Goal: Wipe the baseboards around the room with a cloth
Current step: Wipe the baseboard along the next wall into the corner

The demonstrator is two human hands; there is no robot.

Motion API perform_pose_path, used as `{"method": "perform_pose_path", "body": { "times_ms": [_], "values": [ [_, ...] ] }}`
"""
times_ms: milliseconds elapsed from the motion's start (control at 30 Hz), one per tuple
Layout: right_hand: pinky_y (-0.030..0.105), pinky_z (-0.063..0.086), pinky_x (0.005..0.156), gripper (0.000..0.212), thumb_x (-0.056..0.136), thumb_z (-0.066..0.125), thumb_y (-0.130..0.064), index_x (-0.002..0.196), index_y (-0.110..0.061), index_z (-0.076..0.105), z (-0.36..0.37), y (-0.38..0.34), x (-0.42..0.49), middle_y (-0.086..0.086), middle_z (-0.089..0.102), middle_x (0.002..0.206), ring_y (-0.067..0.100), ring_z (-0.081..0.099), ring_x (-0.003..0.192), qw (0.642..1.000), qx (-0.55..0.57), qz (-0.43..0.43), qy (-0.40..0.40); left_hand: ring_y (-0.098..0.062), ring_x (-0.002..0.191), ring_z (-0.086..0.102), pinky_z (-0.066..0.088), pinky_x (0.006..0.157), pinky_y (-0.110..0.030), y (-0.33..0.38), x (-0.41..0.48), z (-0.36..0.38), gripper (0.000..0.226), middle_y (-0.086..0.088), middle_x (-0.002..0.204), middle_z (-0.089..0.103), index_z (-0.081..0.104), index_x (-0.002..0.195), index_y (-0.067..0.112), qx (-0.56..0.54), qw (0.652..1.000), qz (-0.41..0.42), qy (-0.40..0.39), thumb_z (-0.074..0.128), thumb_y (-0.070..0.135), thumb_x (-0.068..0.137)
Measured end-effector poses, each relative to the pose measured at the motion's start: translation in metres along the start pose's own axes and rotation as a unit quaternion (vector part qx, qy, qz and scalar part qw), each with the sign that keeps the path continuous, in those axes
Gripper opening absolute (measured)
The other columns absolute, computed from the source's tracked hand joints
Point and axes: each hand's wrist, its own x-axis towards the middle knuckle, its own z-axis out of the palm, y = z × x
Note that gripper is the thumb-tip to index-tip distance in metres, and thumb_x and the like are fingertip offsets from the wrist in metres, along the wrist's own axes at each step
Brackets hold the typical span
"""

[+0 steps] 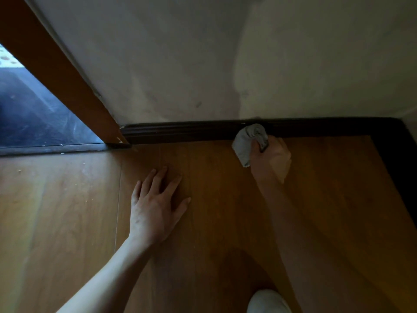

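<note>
right hand at two o'clock grips a grey cloth against the dark baseboard; left hand lies flat, fingers spread, on the wood floor.

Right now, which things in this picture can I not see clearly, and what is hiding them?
All in the head view:
- The baseboard stretch behind the cloth: hidden by the cloth.
- The fingers of the right hand: mostly hidden by the cloth.
- The white thing at the bottom: cut off by the edge, so unclear what it is.
- The doorway floor: dark and blurred.
</note>
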Motion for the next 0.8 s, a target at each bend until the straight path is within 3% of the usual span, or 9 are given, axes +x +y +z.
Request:
{"method": "perform_pose_path", "body": {
  "times_ms": [100, 267, 667, 800],
  "values": [
    [0.026, 0.037, 0.062, 0.022, 0.088, 0.069, -0.021, 0.086, 0.001, 0.066, -0.002, 0.005, 0.003, 0.017, 0.063, 0.092, 0.031, 0.061, 0.080, 1.000, -0.003, 0.020, 0.015, -0.029, 0.149, 0.027, 0.025, 0.119, -0.055, 0.000, 0.000, -0.001, 0.069, -0.006, 0.158, 0.037, 0.044, 0.148, 0.036, 0.005, 1.000, 0.002, -0.005, 0.031, 0.073, 0.090],
    [0.028, 0.044, 0.059, 0.020, 0.090, 0.067, -0.022, 0.087, -0.002, 0.067, -0.001, 0.005, 0.002, 0.015, 0.062, 0.091, 0.026, 0.059, 0.074, 1.000, -0.002, -0.021, -0.003, -0.030, 0.148, 0.029, 0.026, 0.118, -0.056, 0.000, 0.000, -0.001, 0.069, -0.007, 0.157, 0.038, 0.046, 0.147, 0.034, 0.002, 1.000, 0.004, -0.003, 0.033, 0.071, 0.090],
    [0.025, 0.036, 0.054, 0.017, 0.087, 0.068, -0.017, 0.078, -0.003, 0.066, 0.001, 0.002, 0.000, 0.014, 0.060, 0.082, 0.016, 0.047, 0.065, 1.000, 0.020, -0.012, 0.019, -0.031, 0.148, 0.029, 0.026, 0.118, -0.057, 0.002, 0.001, -0.002, 0.069, -0.007, 0.158, 0.038, 0.046, 0.147, 0.034, 0.011, 1.000, 0.003, -0.009, 0.032, 0.072, 0.091],
    [0.022, 0.036, 0.054, 0.015, 0.087, 0.070, -0.018, 0.081, -0.004, 0.067, 0.012, -0.020, -0.014, 0.011, 0.061, 0.082, 0.013, 0.047, 0.064, 0.997, 0.021, -0.068, -0.017, -0.033, 0.148, 0.029, 0.026, 0.118, -0.058, 0.004, 0.000, 0.000, 0.070, -0.009, 0.157, 0.038, 0.046, 0.147, 0.033, 0.002, 1.000, 0.000, -0.004, 0.031, 0.072, 0.091]
  ]
}}
